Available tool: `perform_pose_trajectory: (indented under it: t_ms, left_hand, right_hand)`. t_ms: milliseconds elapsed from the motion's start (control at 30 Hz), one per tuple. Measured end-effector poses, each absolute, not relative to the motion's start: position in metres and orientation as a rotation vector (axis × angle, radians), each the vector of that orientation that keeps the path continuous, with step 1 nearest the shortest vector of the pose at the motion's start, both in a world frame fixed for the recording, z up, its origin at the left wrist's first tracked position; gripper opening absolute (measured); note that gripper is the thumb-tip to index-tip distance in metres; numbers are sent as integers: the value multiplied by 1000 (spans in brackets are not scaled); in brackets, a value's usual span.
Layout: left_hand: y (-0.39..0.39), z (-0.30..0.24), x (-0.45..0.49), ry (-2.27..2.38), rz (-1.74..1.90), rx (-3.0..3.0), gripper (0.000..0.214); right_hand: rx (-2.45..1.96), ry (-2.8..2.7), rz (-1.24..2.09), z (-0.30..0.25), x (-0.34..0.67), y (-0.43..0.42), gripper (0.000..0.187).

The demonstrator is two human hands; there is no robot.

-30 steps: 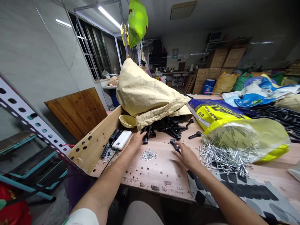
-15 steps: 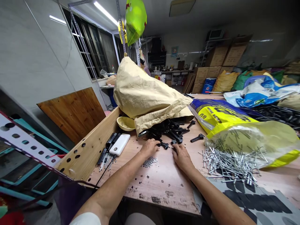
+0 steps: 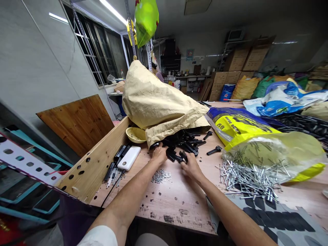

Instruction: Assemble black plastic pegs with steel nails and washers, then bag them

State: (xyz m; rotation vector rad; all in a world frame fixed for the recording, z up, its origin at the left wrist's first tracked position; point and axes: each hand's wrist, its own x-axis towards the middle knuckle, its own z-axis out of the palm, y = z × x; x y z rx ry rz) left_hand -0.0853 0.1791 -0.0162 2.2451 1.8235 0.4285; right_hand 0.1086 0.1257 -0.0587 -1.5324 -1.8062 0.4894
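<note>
Black plastic handle parts (image 3: pixel 187 142) spill from under a tan paper sack (image 3: pixel 159 102) onto the wooden worktable (image 3: pixel 176 194). My left hand (image 3: pixel 159 153) reaches into the near edge of that pile, fingers curled among the black parts. My right hand (image 3: pixel 189 166) is beside it, fingers closed around a black part at the pile's edge. A small heap of silver washers (image 3: pixel 161 176) lies just in front of both hands. One loose black part (image 3: pixel 214 150) lies to the right.
A pile of long silver bolts (image 3: pixel 249 174) spills from a clear yellow bag (image 3: pixel 279 150) at right. A white power bank (image 3: pixel 128 158) and a yellow bowl (image 3: pixel 135 135) sit by the wooden side board (image 3: pixel 102 157). More sacks and boxes fill the back.
Both hands moved forward from the bare tabletop into the black parts pile. The right hand went from flat on the table to gripping a black part. The view shifted slightly.
</note>
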Motion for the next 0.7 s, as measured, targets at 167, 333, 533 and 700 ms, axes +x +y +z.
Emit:
perform_pose_trajectory:
  t_ms: [167, 333, 533, 700]
  left_hand:
    - [188, -9, -86, 1727, 362, 2341, 51]
    - [185, -1, -93, 1490, 323, 2447, 46]
    - [175, -6, -89, 1466, 376, 2444, 35]
    - [153, -15, -57, 1540, 416, 2407, 33]
  right_hand:
    - [-1537, -1938, 488, -50, 98, 127, 43]
    - [-1565, -2009, 511, -43, 125, 105, 39]
    - [-1846, -2046, 416, -35, 177, 57, 28]
    - [-2011, -2054, 418, -31, 161, 23, 31]
